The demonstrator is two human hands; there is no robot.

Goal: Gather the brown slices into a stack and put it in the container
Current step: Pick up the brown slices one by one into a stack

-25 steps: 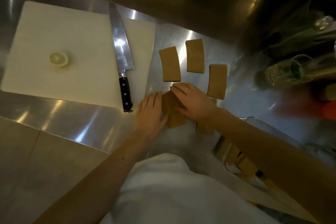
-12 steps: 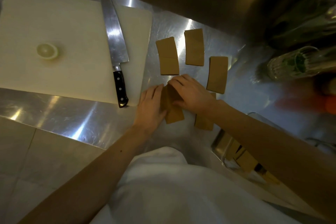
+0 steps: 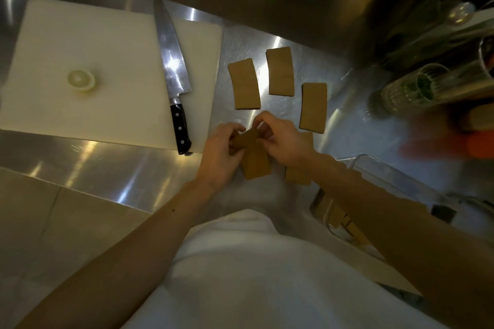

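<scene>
Three flat brown slices lie apart on the steel counter: a left slice (image 3: 244,84), a middle slice (image 3: 280,71) and a right slice (image 3: 313,107). My left hand (image 3: 217,153) and my right hand (image 3: 284,139) both pinch a brown slice (image 3: 244,139) lifted over another slice (image 3: 257,165) that rests on the counter. One more slice (image 3: 297,176) lies partly under my right wrist. The clear container (image 3: 374,165) sits at the right behind my right forearm, with brown pieces (image 3: 339,218) inside.
A white cutting board (image 3: 107,69) on the left carries a chef's knife (image 3: 172,72) and a lemon end (image 3: 81,80). Glass jars (image 3: 417,85) and dark clutter crowd the right. The counter's front edge runs below my hands.
My hands were flat on the near slices; now the fingers have curled and lifted one slice off the counter between both hands. The three far slices have not moved.
</scene>
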